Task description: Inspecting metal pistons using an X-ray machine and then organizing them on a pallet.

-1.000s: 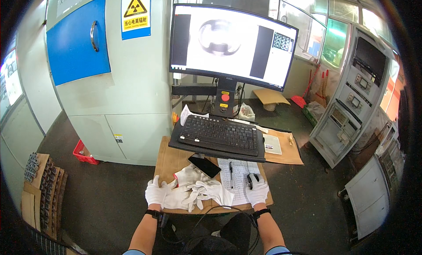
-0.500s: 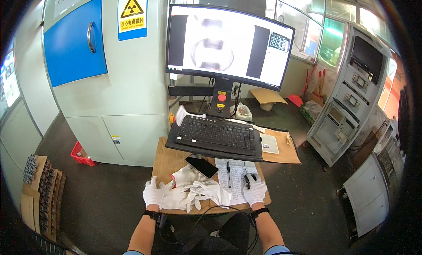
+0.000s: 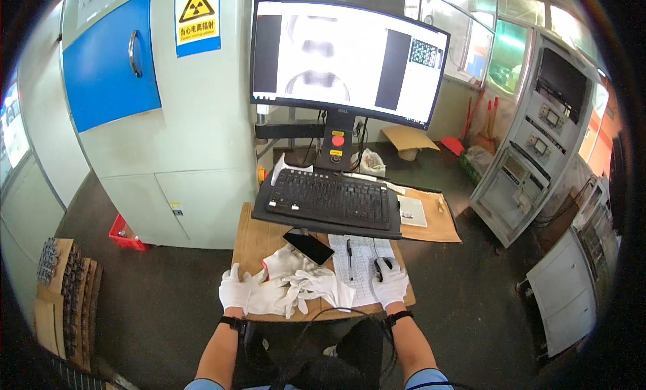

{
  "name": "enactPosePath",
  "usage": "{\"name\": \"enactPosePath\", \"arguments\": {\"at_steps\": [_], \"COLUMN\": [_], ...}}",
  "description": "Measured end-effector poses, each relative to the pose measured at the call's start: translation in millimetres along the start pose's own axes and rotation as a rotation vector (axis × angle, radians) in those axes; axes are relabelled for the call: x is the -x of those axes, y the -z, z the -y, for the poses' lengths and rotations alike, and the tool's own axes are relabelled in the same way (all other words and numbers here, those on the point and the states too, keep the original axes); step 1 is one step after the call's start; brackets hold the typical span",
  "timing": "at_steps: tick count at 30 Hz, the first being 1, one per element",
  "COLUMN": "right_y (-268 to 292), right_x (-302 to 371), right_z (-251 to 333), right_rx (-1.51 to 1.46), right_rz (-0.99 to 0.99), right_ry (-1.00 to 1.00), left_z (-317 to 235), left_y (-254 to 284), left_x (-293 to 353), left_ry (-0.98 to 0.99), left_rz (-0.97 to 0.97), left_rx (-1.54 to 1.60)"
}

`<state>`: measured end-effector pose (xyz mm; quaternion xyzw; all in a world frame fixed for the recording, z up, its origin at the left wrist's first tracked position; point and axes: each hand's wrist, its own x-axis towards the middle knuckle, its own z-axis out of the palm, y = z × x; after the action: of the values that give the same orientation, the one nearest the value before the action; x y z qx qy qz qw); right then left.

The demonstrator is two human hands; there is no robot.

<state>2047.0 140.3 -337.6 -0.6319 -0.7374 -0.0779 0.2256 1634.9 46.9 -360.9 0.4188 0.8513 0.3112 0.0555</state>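
Workstation seen from above. Right hand (image 3: 390, 282), gloved, cupped closed over a dark mouse (image 3: 381, 265) on a printed sheet (image 3: 360, 255), within reach of one keyboard (image 3: 330, 198) below one monitor (image 3: 346, 60). Left hand (image 3: 234, 290), gloved, fingers spread flat, gripping nothing, beside a heap of spare white gloves (image 3: 296, 286); one phone (image 3: 308, 246), one pen (image 3: 349, 250).

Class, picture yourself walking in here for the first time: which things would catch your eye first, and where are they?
The big lit monitor stands at the top centre, above a black keyboard. To its left is a blue cabinet door. Below, the gloved left hand rests by a heap of white gloves, and the right hand covers a mouse.
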Motion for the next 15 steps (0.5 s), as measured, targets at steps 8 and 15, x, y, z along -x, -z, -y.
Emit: {"name": "enactPosePath", "arguments": {"at_steps": [8, 15], "right_y": [-18.4, -13.0], "right_x": [5.2, -15.0], "right_z": [-11.6, -3.2], "right_rx": [0.1, 0.066], "right_rz": [-0.041, -0.154], "right_ry": [-0.04, 0.031], "left_z": [-5.1, -16.1], "left_y": [-6.6, -0.9], "left_x": [-1.8, -15.5], "left_ry": [-0.037, 0.016], "left_rz": [0.024, 0.052], "left_rx": [-0.051, -0.088]}}
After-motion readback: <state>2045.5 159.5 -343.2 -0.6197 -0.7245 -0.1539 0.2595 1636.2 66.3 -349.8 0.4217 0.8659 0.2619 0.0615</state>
